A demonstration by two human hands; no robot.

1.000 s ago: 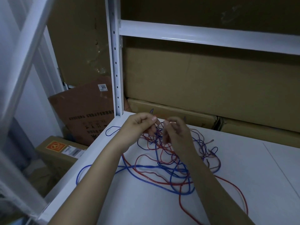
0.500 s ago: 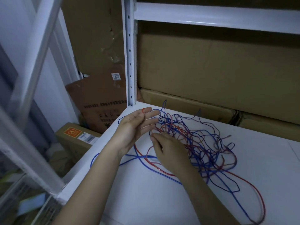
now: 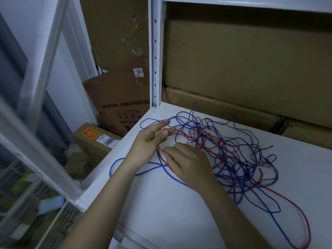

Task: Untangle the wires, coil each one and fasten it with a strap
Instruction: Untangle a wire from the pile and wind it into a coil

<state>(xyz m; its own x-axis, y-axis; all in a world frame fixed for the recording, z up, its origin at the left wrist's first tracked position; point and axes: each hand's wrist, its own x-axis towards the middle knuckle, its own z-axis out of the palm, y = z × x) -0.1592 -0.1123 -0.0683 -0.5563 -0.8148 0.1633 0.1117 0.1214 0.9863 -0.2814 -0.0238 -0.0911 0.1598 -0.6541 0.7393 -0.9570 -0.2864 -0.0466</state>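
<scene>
A tangle of thin red and blue wires [image 3: 228, 151] lies spread on the white shelf [image 3: 161, 209], with loops trailing to the front right and over the left edge. My left hand [image 3: 150, 139] is raised at the tangle's left side, fingers extended, and a red wire [image 3: 163, 125] runs across its fingertips. My right hand [image 3: 188, 164] is just below it, knuckles up, and its thumb and forefinger pinch the same red wire near its lower stretch. No strap is in view.
A white perforated shelf post [image 3: 155, 51] rises at the shelf's back left corner. Large cardboard boxes [image 3: 242, 69] fill the space behind the shelf. More boxes [image 3: 93, 139] and a white frame [image 3: 41, 69] stand to the left, below the shelf edge.
Both hands have let the bunched wires down from the raised pinch. My left hand has spread its fingers, with red wire across them, and my right hand has dropped below it.
</scene>
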